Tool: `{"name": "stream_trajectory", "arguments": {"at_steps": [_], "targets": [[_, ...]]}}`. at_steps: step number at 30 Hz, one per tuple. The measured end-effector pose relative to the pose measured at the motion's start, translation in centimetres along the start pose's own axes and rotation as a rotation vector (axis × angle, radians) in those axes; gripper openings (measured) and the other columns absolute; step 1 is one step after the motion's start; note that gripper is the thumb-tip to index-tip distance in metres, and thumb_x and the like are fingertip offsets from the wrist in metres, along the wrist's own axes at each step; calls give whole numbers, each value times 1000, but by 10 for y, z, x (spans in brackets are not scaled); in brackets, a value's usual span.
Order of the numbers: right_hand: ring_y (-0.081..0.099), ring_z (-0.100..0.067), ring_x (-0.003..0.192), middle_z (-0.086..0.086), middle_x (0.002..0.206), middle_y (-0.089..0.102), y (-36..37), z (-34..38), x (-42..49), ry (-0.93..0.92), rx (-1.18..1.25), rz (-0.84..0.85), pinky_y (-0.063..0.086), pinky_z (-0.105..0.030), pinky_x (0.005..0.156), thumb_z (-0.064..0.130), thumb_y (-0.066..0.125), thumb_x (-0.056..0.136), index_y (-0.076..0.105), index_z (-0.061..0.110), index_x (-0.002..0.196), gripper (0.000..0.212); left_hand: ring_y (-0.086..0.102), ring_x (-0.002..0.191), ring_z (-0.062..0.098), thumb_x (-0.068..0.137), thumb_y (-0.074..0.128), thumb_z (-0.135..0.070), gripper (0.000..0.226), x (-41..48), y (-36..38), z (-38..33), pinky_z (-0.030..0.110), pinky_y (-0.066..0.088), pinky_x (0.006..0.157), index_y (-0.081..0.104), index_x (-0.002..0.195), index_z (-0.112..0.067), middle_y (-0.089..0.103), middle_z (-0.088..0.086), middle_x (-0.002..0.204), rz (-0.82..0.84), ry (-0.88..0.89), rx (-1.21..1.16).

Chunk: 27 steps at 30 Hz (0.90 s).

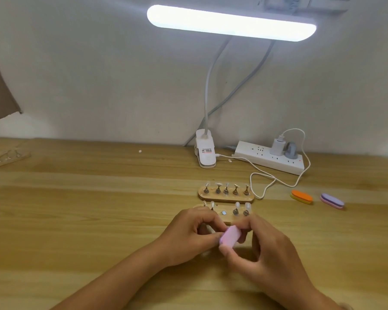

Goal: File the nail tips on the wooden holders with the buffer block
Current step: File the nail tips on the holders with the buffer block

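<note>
Pale wood-grain table (76,198) runs to a white wall, where a lit clip-on lamp (231,23) and a power strip (271,159) sit along the far edge. Near the table's middle lie two wooden holders, the far holder (226,194) carrying five nail tips and the near holder (224,217) four, with its centre spot bare. Just in front of the near holder, the right hand (262,249) has its grip pinching the pink buffer block (230,237). The left hand (193,233) has its grip curled round a small pale piece (208,228), mostly hidden, beside the block. An orange buffer (301,196) and a purple buffer (332,200) lie toward the right edge.
</note>
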State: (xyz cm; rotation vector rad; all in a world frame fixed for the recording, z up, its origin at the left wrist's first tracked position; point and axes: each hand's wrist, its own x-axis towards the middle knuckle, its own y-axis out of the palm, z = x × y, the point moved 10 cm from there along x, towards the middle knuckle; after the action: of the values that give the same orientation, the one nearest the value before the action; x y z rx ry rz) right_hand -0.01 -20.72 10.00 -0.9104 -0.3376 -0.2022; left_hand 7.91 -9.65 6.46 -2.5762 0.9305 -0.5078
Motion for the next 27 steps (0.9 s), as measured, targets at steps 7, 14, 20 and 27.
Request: {"name": "stream_trajectory", "arguments": {"at_steps": [7, 14, 20, 27], "targets": [[52, -9, 63, 17, 81, 59, 0, 1, -1, -1, 14, 11, 33, -16, 52, 61, 66, 69, 60, 30, 90, 38, 53, 64, 2, 83, 73, -23, 9, 0, 0, -1, 18, 40, 59, 76, 88, -30, 65, -18, 82, 5, 17, -9], [48, -6, 53, 20, 80, 60, -11, 1, 1, 2, 68, -78, 30, -12, 52, 50, 69, 72, 63, 31, 91, 27, 54, 70, 3, 88, 70, -23, 9, 0, 1, -3, 19, 41, 63, 77, 95, -23, 67, -16, 84, 17, 35, -34], [47, -6, 50, 23, 78, 60, -16, -4, 2, 21, 64, -121, 31, -13, 50, 31, 78, 76, 63, 31, 93, 22, 53, 71, -5, 91, 68, -19, 11, 1, 1, -6, 11, 37, 64, 77, 98, -21, 67, -21, 83, 18, 57, -19], [47, -9, 51, 17, 83, 63, -20, -9, 3, 30, 57, -165, 35, -16, 50, 34, 79, 74, 62, 33, 93, 26, 55, 74, -4, 92, 67, -21, 11, 1, 1, -7, 13, 38, 67, 77, 97, -22, 67, -22, 82, 15, 62, 2]]}}
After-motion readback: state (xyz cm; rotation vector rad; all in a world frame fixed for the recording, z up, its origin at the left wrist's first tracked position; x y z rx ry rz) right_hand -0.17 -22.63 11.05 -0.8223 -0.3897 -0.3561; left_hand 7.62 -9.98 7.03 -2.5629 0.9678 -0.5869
